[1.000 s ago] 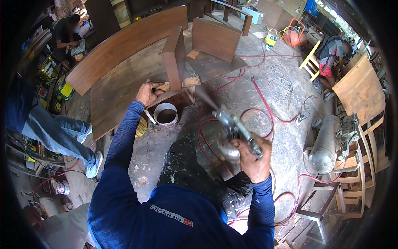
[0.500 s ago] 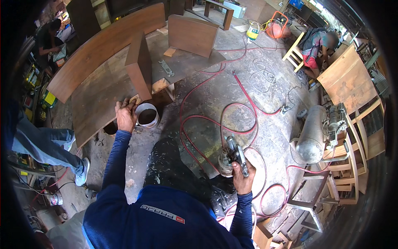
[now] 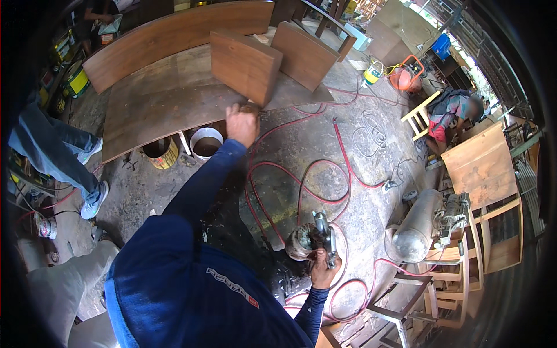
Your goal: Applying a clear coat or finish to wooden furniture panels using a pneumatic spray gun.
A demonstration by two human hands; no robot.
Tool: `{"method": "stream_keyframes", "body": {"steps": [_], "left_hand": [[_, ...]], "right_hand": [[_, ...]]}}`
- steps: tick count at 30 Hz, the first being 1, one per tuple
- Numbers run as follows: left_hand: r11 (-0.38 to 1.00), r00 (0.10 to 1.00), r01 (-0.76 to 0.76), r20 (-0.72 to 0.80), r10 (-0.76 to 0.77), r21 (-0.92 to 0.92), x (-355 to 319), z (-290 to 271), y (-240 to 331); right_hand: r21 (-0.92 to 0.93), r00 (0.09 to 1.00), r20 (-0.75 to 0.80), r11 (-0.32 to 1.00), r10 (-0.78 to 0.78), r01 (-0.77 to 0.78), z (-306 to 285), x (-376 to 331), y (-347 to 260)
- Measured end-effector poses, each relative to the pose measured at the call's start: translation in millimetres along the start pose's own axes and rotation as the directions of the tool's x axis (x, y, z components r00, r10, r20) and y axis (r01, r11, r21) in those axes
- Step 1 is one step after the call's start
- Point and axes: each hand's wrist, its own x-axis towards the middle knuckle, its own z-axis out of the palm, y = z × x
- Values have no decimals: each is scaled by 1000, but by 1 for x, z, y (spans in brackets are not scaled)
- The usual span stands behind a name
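In my right hand (image 3: 324, 271) is a metal spray gun (image 3: 331, 243), its fingers wrapped round the handle. The gun's paint-stained cup (image 3: 300, 242) hangs to the left of the hand. My left hand (image 3: 242, 124) reaches forward, closed at the lower near corner of a brown wooden panel (image 3: 245, 65); its fingertips are partly hidden. This panel stands tilted on a large brown board (image 3: 168, 107). A second brown panel (image 3: 304, 55) stands to its right, and a long curved panel (image 3: 180, 36) runs behind. Below my left forearm's reach sits a white bucket (image 3: 206, 142).
A yellowish can (image 3: 161, 154) stands under the board's edge. Red hose (image 3: 301, 200) loops across the floor. At right are a metal tank (image 3: 416, 232), wooden chair frames (image 3: 478, 238) and a crouching person (image 3: 449, 116). Another person's jeans-clad legs (image 3: 58, 151) are at left.
My left hand has moved forward and right, to the panel's near corner. The panel has turned, now showing its broad face. My right hand keeps the spray gun; the view has shifted.
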Motion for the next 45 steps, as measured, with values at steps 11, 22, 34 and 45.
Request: {"method": "stream_keyframes", "body": {"steps": [11, 22, 34, 45], "left_hand": [[999, 984, 32, 174, -38, 41, 25, 23, -3], [801, 825, 529, 390, -409, -279, 49, -54, -121], [-851, 328, 504, 944, 31, -148, 16, 91, -40], [-322, 172, 919, 967, -187, -226, -7, -56, -161]], "right_hand": [[-197, 994, -109, 980, -7, -15, -24, -12, -10], [-79, 996, -53, 995, -71, 67, -11, 5, -20], [-35, 996, 90, 999, -24, 27, 1, 9, -12], [-4, 993, 86, 997, -81, 81, -2, 12, -1]]}}
